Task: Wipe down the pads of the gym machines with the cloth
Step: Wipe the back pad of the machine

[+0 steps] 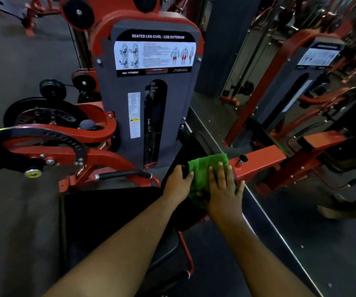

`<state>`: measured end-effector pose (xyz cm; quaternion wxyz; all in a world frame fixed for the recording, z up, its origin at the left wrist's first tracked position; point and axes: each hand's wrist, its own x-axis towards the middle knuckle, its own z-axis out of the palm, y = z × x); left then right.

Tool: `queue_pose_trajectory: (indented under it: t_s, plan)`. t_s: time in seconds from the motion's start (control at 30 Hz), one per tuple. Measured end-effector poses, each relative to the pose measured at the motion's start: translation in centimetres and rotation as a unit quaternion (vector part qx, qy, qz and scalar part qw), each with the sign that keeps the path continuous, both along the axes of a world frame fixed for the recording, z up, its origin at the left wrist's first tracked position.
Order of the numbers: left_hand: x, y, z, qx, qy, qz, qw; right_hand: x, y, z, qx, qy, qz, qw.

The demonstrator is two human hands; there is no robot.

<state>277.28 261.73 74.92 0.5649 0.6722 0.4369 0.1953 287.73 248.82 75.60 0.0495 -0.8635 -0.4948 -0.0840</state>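
Green cloth point(210, 174) lies draped over the upper end of a black back pad point(185, 213) on the seated leg curl / leg extension machine, right of centre and near the mirror wall point(301, 125). Right hand point(224, 189) is pressed flat on the cloth, fingers spread, palm down; it is neither clenched nor grasping. Left hand point(178, 183) sits just beside the cloth's left edge, fingers curled over the rim of the pad and touching the cloth; whether it pinches the fabric cannot be told. Black seat pad point(108, 215) lies near, left of the forearms. Grey weight-stack shroud point(151, 99) with instruction placard stands beyond. Red frame tube point(260, 159) runs right from behind the cloth.
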Motion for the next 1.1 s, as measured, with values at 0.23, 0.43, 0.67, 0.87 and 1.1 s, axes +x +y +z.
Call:
queue_pose_trajectory:
  t_s: [0.23,0.43,0.67,0.87,1.1]
  plan:
    - [-0.1,3.4,-3.9,0.083,0.035,-0.078,0.993,1.3,4.6,-0.9,-0.109,-0.123,-0.006,0.986]
    - [0.8,7.2,-5.4,0.163,0.035,-0.142,0.976,2.7,12.9,1.9,-0.185,-0.116,-0.012,0.976]
    - [0.1,8.2,-7.2,0.117,0.072,-0.217,0.967,1.9,7.1,2.3,-0.235,-0.166,-0.001,0.958]
    - [0.2,7.5,-8.9,0.116,0.066,-0.254,0.958,2.2,9.6,2.4,-0.284,-0.228,0.006,0.931]
    - [0.9,6.4,-13.4,0.091,0.067,-0.242,0.964,2.8,18.5,0.9,-0.323,-0.298,0.034,0.898]
